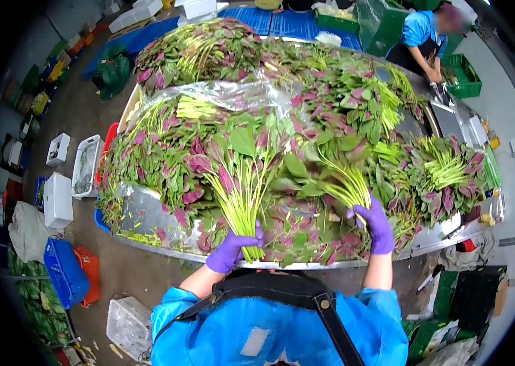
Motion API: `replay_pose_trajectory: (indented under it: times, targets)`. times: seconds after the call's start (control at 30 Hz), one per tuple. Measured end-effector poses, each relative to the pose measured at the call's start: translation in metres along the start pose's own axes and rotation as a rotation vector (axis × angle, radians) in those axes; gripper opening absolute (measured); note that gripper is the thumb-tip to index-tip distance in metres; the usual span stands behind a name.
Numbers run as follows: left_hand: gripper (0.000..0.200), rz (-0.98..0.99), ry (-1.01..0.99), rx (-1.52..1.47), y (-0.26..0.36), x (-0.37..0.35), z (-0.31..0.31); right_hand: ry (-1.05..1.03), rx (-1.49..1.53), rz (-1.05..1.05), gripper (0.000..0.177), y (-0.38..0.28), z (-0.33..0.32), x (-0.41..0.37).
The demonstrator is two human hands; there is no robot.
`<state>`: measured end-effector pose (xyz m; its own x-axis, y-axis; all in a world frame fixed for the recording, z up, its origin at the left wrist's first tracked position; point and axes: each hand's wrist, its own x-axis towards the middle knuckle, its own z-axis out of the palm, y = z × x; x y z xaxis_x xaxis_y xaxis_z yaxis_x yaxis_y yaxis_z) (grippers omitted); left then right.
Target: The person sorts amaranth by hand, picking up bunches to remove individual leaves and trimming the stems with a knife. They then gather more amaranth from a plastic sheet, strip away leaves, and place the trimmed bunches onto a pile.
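My left hand [236, 247], in a purple glove, is closed round the stem ends of a large bunch of amaranth greens [239, 195], its red and green leaves pointing away from me. My right hand [373, 227], gloved the same way, grips a smaller amaranth bunch [349, 180] by its pale stems, leaves fanned to the left and slightly blurred. Between the two hands, loose leaves [306, 238] and cut stem bits lie scattered on the metal table [163, 213]. Right of my right hand rests another bunch of amaranth [443, 168], stems upward.
A big heap of amaranth [202, 52] stands at the back left, beyond clear plastic film [227, 91]. A co-worker [422, 39] in blue works at the far right beside a green crate [463, 76]. Blue [65, 271] and white crates [129, 326] stand on the floor at left.
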<state>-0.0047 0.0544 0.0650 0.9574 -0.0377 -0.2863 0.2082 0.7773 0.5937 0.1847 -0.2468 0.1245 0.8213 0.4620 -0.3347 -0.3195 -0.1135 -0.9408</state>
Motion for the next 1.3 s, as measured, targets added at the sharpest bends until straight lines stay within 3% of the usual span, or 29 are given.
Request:
replay_pose_trajectory:
  times: [0.07,0.17,0.23,0.3,0.4,0.47,0.7,0.77,0.83,0.97,1.03,1.2,1.23,1.3]
  targets:
    - [0.046,0.011,0.010,0.002,0.005,0.004,0.012,0.010,0.186,-0.155,0.029,-0.005,0.018,-0.008]
    - [0.040,0.001,-0.003,-0.020,0.001,0.015,0.025,-0.011,0.146,-0.075,0.034,0.007,0.043,-0.004]
    - [0.038,0.079,-0.061,-0.069,-0.005,0.027,0.036,-0.072,0.316,-0.091,0.033,0.024,0.058,-0.007]
    - [0.041,0.037,-0.047,-0.049,-0.008,0.034,0.043,-0.110,0.395,-0.044,0.034,0.037,0.080,-0.010]
    - [0.052,-0.091,0.027,-0.070,-0.031,0.046,0.024,-0.202,0.295,0.112,0.031,0.051,0.115,-0.014]
    - [0.043,-0.128,0.116,-0.044,-0.037,0.046,0.020,-0.239,0.299,0.187,0.032,0.089,0.120,-0.007]
    - [0.027,-0.232,0.257,0.007,-0.051,0.034,0.014,-0.286,0.303,0.220,0.035,0.096,0.120,-0.015]
    - [0.027,-0.200,0.247,0.021,-0.057,0.038,0.005,-0.219,0.343,0.240,0.033,0.090,0.115,-0.016]
    - [0.034,-0.153,0.233,-0.001,-0.055,0.034,0.001,-0.061,0.251,0.115,0.029,0.084,0.108,-0.016]
    - [0.036,-0.086,0.170,-0.143,-0.051,0.026,-0.006,-0.026,0.274,0.043,0.020,0.067,0.103,-0.021]
    - [0.039,-0.158,0.147,-0.193,-0.047,0.031,0.000,-0.157,0.239,0.249,0.025,0.092,0.101,-0.007]
    - [0.046,-0.409,0.097,-0.201,-0.054,0.027,-0.014,-0.103,0.245,0.186,0.038,0.136,0.113,0.003]
    - [0.045,-0.381,0.126,-0.184,-0.055,0.028,-0.014,-0.157,0.302,0.282,0.043,0.106,0.120,-0.004]
    - [0.044,-0.394,0.157,-0.158,-0.053,0.029,-0.010,-0.241,0.743,0.508,0.048,0.120,0.124,0.001]
